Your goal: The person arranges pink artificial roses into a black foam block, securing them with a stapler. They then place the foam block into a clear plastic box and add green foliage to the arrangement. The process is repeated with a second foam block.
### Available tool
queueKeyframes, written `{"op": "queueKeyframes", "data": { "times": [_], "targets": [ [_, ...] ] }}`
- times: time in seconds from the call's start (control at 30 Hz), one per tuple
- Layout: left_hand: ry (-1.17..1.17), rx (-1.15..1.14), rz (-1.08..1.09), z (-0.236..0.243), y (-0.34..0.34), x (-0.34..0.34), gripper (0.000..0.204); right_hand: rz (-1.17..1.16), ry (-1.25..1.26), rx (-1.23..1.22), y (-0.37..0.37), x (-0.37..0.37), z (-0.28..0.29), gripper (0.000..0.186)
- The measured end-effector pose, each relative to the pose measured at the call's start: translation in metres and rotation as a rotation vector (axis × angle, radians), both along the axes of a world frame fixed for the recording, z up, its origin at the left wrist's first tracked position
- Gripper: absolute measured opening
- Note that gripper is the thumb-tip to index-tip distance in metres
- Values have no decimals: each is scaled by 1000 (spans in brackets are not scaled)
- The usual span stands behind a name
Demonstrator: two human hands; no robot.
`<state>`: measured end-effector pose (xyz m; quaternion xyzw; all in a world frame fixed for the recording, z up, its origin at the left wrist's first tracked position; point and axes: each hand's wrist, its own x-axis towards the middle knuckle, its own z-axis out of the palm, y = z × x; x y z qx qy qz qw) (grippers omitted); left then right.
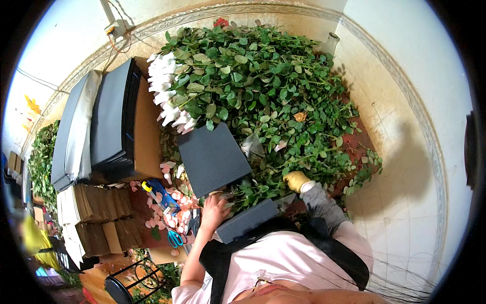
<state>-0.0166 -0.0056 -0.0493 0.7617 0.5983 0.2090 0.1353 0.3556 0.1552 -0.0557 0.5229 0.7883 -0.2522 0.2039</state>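
Yellow rubber covers the right hand (296, 180), which is pushed into the near edge of a big heap of leafy rose stems (263, 96); its fingers are curled into the foliage, though whether they clasp a stem I cannot tell. To its left the bare left hand (213, 210) lies flat with loose fingers on the near edge of a dark corrugated sheet (212, 158) that rests tilted on the stems, pressing rather than gripping. A second dark sheet (248, 220) sits just near the person's chest, between the two forearms.

By the look of it, a stem is being picked out of the heap while the sheet is steadied; the next move calls for a firm hold low on one stem and a clean pull free of the tangle.

Farther left, pink petals (174, 202), blue-handled scissors (174, 237) and a yellow-and-blue tool (152, 191) litter the worktop. Beyond them stand stacks of dark sheets (114, 119) and brown cardboard (96, 213). White-wrapped flower heads (167, 91) line the heap's far left side. Pale tiled walls (405, 152) with a patterned border close the corner, and a socket (115, 28) hangs on the far wall.
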Motion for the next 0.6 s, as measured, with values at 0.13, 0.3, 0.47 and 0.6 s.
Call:
{"op": "queueKeyframes", "data": {
  "times": [0.13, 0.3, 0.47, 0.6],
  "targets": [
    [22, -63, -24, -9, -3, -6, 34, 218, 94, -238, 58, -14, 84, 53],
    [-36, -85, 60, -9, -7, -2, 39, 175, 989, 398, 144, -90, 216, 46],
    [-238, -72, 105, -22, -10, -1, 33, -233, 1026, 742, 286, -148, 238, 44],
    [-280, -71, 133, -20, -11, 1, 32, -273, 291, 763, 338, -195, 203, 45]
  ]
}}
